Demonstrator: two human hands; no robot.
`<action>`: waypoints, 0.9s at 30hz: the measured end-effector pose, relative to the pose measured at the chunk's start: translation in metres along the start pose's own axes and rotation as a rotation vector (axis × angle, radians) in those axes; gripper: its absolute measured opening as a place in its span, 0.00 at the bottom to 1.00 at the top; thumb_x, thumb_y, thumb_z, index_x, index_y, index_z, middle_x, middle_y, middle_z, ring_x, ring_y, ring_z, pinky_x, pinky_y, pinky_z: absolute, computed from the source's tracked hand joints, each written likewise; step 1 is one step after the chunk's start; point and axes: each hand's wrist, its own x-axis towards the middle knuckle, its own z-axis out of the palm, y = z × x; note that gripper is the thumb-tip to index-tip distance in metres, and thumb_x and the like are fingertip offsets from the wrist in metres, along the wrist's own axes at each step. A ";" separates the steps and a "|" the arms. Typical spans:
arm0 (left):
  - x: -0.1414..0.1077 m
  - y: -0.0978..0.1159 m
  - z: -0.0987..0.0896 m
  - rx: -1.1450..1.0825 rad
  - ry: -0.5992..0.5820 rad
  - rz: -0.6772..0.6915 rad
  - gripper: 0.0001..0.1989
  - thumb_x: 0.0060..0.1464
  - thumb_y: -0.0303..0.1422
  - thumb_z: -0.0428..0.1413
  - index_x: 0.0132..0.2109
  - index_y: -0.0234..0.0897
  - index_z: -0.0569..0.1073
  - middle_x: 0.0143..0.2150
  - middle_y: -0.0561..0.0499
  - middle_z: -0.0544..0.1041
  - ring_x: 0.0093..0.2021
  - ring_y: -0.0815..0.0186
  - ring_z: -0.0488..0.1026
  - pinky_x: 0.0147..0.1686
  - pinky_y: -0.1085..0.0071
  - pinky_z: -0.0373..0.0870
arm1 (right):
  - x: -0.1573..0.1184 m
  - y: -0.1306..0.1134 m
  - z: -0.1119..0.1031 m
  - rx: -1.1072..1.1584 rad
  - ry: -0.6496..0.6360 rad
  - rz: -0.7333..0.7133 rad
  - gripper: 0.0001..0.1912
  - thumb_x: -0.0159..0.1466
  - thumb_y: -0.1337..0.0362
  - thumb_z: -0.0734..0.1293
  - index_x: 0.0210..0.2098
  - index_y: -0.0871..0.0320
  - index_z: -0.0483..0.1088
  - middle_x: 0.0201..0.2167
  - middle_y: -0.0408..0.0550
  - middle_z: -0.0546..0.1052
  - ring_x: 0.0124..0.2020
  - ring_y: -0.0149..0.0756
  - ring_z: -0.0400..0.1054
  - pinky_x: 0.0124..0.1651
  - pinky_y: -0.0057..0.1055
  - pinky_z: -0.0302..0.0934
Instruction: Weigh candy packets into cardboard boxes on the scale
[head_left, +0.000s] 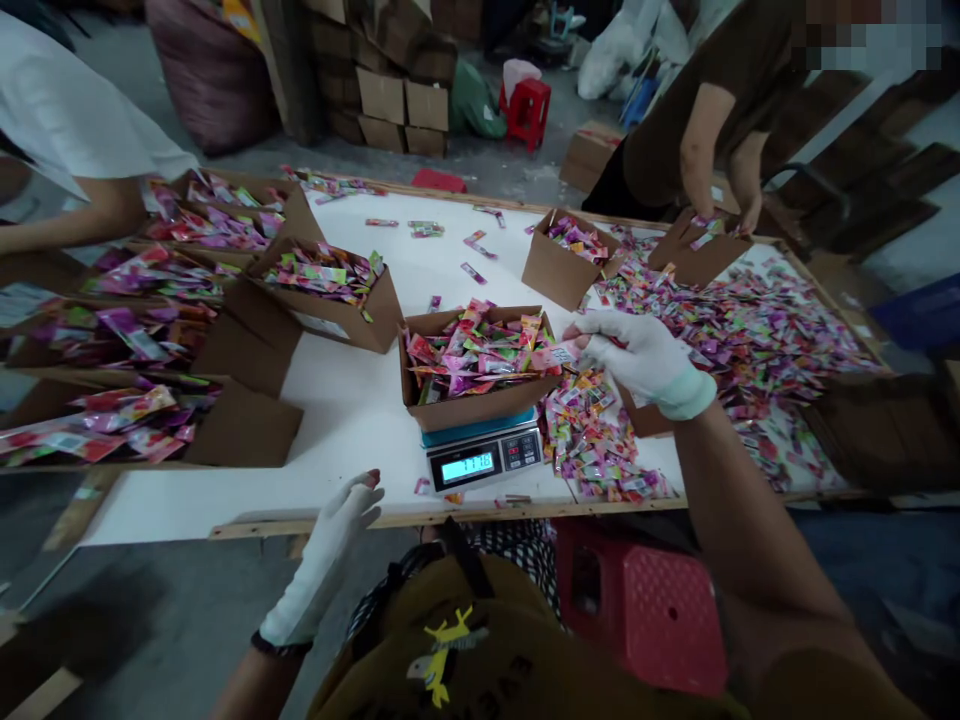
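Observation:
A cardboard box (480, 408) heaped with small colourful packets (472, 345) rests on a digital scale (484, 462) with a lit display. My right hand (637, 358), in a white glove with bare fingertips, is at the box's right edge, pinching a pink packet (553, 356). Under and beside that hand lies a pile of loose packets (592, 440). My left hand (326, 560), gloved the same way, hovers by the table's front edge, left of the scale. Its fingers are loosely extended and hold nothing.
Filled boxes (247, 420) crowd the left of the white table (337, 400), beside a person in a white sleeve (90, 110). Across at right, another person's hands (742, 200) work at a box. A large packet heap (765, 330) covers the right side. A red stool (671, 620) stands below.

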 end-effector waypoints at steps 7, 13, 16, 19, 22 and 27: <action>0.013 -0.019 -0.013 -0.088 0.050 -0.056 0.34 0.42 0.54 0.69 0.51 0.37 0.78 0.67 0.34 0.75 0.65 0.38 0.74 0.68 0.41 0.66 | 0.004 0.006 -0.007 -0.078 -0.046 0.003 0.12 0.67 0.58 0.66 0.42 0.55 0.80 0.39 0.49 0.84 0.34 0.38 0.79 0.40 0.34 0.75; 0.016 -0.021 -0.017 -0.121 0.077 -0.080 0.34 0.42 0.53 0.69 0.52 0.37 0.77 0.68 0.35 0.74 0.65 0.40 0.74 0.67 0.43 0.67 | -0.015 0.043 -0.043 -0.555 -0.207 0.119 0.12 0.56 0.56 0.75 0.38 0.52 0.81 0.39 0.53 0.85 0.43 0.51 0.79 0.54 0.48 0.75; 0.024 -0.024 -0.034 -0.145 0.141 -0.091 0.33 0.42 0.52 0.69 0.51 0.38 0.76 0.62 0.38 0.77 0.61 0.43 0.77 0.64 0.46 0.70 | -0.017 0.053 -0.044 -0.518 -0.141 0.103 0.18 0.55 0.56 0.75 0.45 0.52 0.82 0.47 0.54 0.85 0.50 0.57 0.79 0.60 0.54 0.73; 0.036 -0.020 -0.060 -0.178 0.215 -0.086 0.30 0.43 0.51 0.68 0.50 0.41 0.76 0.57 0.42 0.79 0.58 0.47 0.78 0.64 0.47 0.71 | 0.002 0.042 -0.016 -0.345 -0.134 -0.021 0.16 0.65 0.58 0.68 0.49 0.53 0.81 0.53 0.54 0.84 0.57 0.55 0.77 0.67 0.54 0.68; 0.047 -0.006 -0.078 -0.206 0.257 -0.071 0.28 0.42 0.49 0.68 0.48 0.41 0.76 0.58 0.43 0.78 0.59 0.47 0.77 0.66 0.46 0.68 | 0.037 0.025 0.032 -0.280 -0.139 -0.060 0.14 0.68 0.60 0.67 0.50 0.55 0.80 0.54 0.57 0.83 0.58 0.55 0.77 0.68 0.52 0.67; 0.053 0.019 -0.063 -0.185 0.209 0.042 0.28 0.46 0.51 0.66 0.51 0.40 0.76 0.66 0.39 0.75 0.64 0.43 0.74 0.69 0.40 0.65 | 0.090 0.008 0.104 -0.356 -0.195 -0.028 0.08 0.65 0.61 0.75 0.43 0.56 0.80 0.48 0.53 0.83 0.51 0.49 0.78 0.62 0.41 0.71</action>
